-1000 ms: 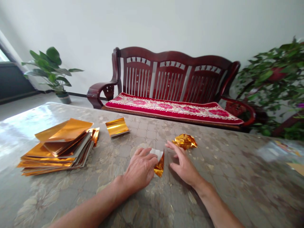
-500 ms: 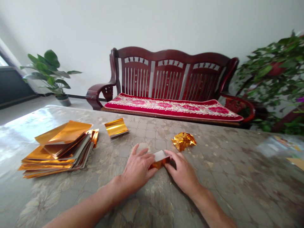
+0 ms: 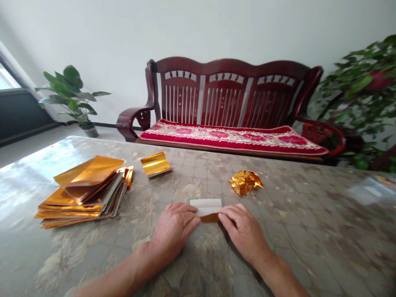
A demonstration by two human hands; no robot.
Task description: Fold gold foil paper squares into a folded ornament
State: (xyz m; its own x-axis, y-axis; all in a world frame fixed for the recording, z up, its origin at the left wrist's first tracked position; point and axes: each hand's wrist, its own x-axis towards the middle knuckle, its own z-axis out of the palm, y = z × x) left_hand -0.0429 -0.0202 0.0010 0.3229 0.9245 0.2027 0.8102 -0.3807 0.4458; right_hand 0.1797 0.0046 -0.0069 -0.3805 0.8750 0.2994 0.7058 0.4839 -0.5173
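Folding well begun, by the look of it, but not finished: a single gold foil sheet (image 3: 206, 208) pressed flat on the bench (image 3: 309, 231), white backing turned up, a thin band of gold showing at its near edge. Folded over at least once, judging by the narrow strip shape; how many folds lie under the fingers cannot be told. One crumpled gold piece (image 3: 246, 182) lying farther toward the far edge of the bench, just right of the middle, perhaps already worked or else a discard. A curled gold sheet (image 3: 155, 163) apart from it, nearer the far left. Plenty left, seemingly: a thick stack of gold sheets (image 3: 83, 192) untouched toward the left edge.

Left hand (image 3: 171, 231) palm down, fingers curled onto the left end of the strip, pinning it to the bench. Right hand (image 3: 244, 233) likewise palm down, fingertips pressing the right end. Neither clenched, neither lifting; both bearing down on the paper rather than gripping around it. Strip lying between the two sets of fingertips, touching both, close to the near edge of the bench and roughly central along it. Crumpled piece near the right hand but clear of it; stack well apart from the left hand.

Beyond the far edge, a red wooden settee (image 3: 229, 103) and potted plants (image 3: 72, 93).
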